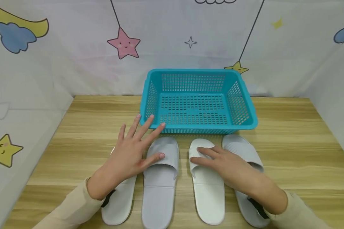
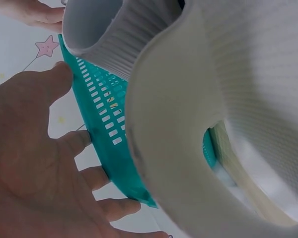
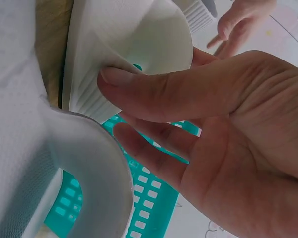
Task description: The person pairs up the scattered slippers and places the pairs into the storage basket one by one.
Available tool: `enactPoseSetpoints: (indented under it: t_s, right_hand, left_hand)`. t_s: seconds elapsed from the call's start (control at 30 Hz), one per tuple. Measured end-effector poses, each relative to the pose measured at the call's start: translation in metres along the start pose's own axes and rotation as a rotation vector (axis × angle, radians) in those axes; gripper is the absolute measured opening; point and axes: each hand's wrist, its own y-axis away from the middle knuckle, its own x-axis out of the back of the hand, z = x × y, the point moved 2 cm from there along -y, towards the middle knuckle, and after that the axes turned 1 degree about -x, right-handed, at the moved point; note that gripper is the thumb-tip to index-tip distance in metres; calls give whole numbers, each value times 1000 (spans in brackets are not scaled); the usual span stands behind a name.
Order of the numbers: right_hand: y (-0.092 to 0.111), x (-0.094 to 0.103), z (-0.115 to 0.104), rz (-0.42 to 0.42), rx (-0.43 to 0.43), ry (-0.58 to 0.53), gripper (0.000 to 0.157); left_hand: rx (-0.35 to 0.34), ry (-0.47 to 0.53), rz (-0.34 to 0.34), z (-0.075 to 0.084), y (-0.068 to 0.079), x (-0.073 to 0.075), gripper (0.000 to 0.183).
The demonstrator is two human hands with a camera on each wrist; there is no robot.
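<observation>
Four slippers lie side by side on a wooden worktop (image 1: pixel 298 152), toes away from me, a turquoise basket (image 1: pixel 200 126) just beyond them. My right hand (image 1: pixel 225 162) is over the toe strap (image 3: pixel 87 94) of the inner white slipper (image 1: pixel 209 200), third from the left. Its thumb and forefinger lie a little apart at that strap; I cannot tell whether they pinch it. My left hand (image 1: pixel 127 156) holds nothing, fingers spread wide above the outer white slipper (image 1: pixel 118 205), thumb over the strap of the left grey slipper (image 1: pixel 158 206).

To take hold well, I judge, I should bring the thumb under the strap's open edge, press the forefinger down on top, and lift straight so the heel trails freely. The strap looks bendy, so a light grip may let the sole swing.

Edges: the basket's near rim is close to the toes, so I should rise before reaching forward. The right grey slipper (image 1: pixel 240 144) angles beside my wrist and could be nudged. There is wider room on the worktop at both outer sides; a printed curtain (image 1: pixel 203 19) stands behind the basket.
</observation>
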Motion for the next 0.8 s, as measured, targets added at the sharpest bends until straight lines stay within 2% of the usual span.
enactPoseSetpoints:
  t_s: [0.1,0.37,0.57,0.8]
  right_hand:
    - [-1,-1,-2,3,-9,7,78]
    - [-1,-2,-3,14,-21,5,79]
    - [-2,-2,-3,41,4,12,76]
    - [-1,-2,-4,40,-8,17,73]
  left_hand:
    - [-1,2,-2,0,0,0,85]
    - [-21,-27,24,0,-1,0,80]
    - [-21,-29,26,0,0,2,78]
    - [-27,36,5,-3,-2,4,80]
